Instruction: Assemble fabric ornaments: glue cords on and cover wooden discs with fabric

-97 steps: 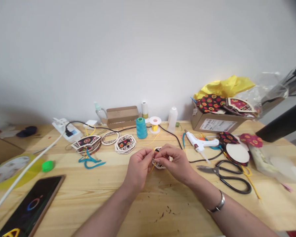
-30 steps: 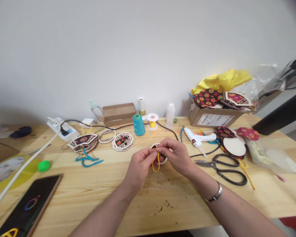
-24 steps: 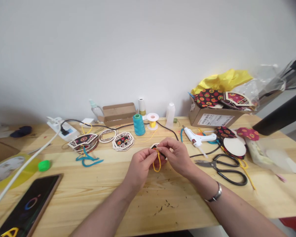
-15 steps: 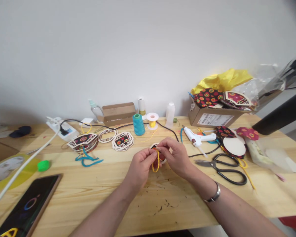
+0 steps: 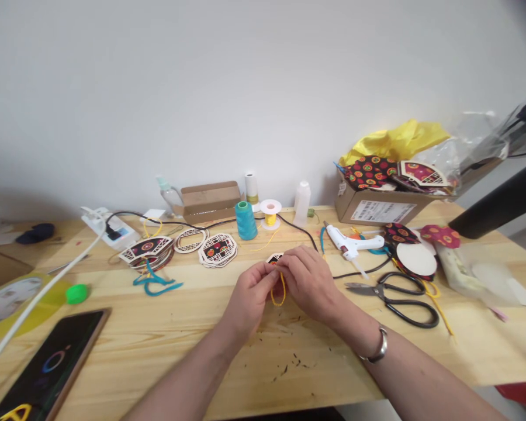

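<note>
A loop of yellow cord (image 5: 279, 299) hangs down between my two hands over the middle of the table. My left hand (image 5: 253, 292) pinches it near the top with thumb and forefinger. Beside it, my right hand (image 5: 309, 283) closes on the cord's upper part, the fingers bunched together. Partly covered by the hands is a patterned wooden-framed piece (image 5: 274, 258) in black and red; whether it is held or lies on the table I cannot tell. The cord's ends are hidden by the fingers.
Black-handled scissors (image 5: 392, 295) and a white glue gun (image 5: 353, 241) lie to the right. Behind stand a teal thread cone (image 5: 246, 221) and a yellow cord spool (image 5: 270, 216). Stacked patterned pieces (image 5: 218, 251), a phone (image 5: 52, 359) and a power strip (image 5: 111, 229) are leftward; a carton (image 5: 377, 209) stands back right.
My right hand has turned and its fingers have folded closer over the cord, covering more of the patterned piece. My left hand has barely moved.
</note>
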{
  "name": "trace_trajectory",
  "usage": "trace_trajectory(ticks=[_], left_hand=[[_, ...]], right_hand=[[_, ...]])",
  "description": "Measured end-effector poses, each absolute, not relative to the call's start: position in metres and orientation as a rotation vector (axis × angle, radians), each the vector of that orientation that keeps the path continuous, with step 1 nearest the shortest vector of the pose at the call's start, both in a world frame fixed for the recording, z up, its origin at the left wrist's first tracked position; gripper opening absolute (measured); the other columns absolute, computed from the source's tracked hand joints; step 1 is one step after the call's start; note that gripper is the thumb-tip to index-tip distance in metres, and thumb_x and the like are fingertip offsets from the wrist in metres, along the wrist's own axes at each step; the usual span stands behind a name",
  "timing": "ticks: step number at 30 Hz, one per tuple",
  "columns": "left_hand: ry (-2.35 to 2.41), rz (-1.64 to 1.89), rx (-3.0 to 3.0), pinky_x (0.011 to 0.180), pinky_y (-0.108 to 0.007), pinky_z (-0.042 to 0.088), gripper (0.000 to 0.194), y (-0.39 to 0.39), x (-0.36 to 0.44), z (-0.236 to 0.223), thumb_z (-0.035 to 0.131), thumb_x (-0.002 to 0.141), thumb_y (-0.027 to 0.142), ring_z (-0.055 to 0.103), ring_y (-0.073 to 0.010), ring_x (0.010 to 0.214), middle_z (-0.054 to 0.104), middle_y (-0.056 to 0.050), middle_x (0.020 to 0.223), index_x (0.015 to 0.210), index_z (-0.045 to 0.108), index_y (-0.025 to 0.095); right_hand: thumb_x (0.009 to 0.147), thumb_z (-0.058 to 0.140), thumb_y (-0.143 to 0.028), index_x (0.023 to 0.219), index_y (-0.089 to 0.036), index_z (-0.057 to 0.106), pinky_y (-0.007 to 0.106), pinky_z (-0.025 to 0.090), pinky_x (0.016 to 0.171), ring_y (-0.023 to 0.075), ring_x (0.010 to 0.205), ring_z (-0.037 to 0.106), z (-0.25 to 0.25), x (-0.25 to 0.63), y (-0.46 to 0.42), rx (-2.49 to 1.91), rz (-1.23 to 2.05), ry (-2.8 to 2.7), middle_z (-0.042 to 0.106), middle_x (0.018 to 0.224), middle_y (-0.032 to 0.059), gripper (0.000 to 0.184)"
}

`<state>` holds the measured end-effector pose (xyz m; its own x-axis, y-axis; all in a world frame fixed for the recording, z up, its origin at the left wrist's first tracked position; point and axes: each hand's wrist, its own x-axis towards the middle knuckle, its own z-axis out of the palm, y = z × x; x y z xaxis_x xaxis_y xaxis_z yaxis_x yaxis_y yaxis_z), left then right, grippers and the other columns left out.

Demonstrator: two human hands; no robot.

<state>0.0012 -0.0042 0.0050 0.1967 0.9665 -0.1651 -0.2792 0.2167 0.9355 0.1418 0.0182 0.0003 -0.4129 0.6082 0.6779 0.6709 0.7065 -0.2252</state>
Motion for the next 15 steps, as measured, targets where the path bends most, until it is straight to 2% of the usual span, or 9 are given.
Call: trace_trajectory(ticks=[4, 15], left_hand=[[0.953, 1.082, 0.947, 0.054, -0.023, 0.034, 0.023, -0.0041, 0.0004, 0.0049, 0.067, 0.077, 0.032, 0.047, -0.0093, 0.054, 0.055, 0.002, 0.056, 0.066, 0.059, 0.015], [0.96, 1.115, 0.906, 0.054, -0.023, 0.039, 0.023, -0.0034, 0.0015, 0.0093, 0.073, 0.07, 0.033, 0.05, -0.0106, 0.055, 0.058, 0.0, 0.057, 0.065, 0.063, 0.013]], right_hand=[[0.093, 0.043, -0.016, 0.079, -0.018, 0.059, 0.033, 0.041, 0.065, 0.0188, 0.072, 0.053, -0.0006, 0.1405, 0.0178, -0.979, -0.108, -2.102, 0.063, 0.076, 0.0069, 0.021], [0.087, 0.048, -0.013, 0.078, -0.021, 0.055, 0.029, 0.045, 0.066, 0.0163, 0.073, 0.055, -0.0023, 0.1356, 0.0153, -0.995, 0.233, -1.856, 0.06, 0.076, 0.0038, 0.014]])
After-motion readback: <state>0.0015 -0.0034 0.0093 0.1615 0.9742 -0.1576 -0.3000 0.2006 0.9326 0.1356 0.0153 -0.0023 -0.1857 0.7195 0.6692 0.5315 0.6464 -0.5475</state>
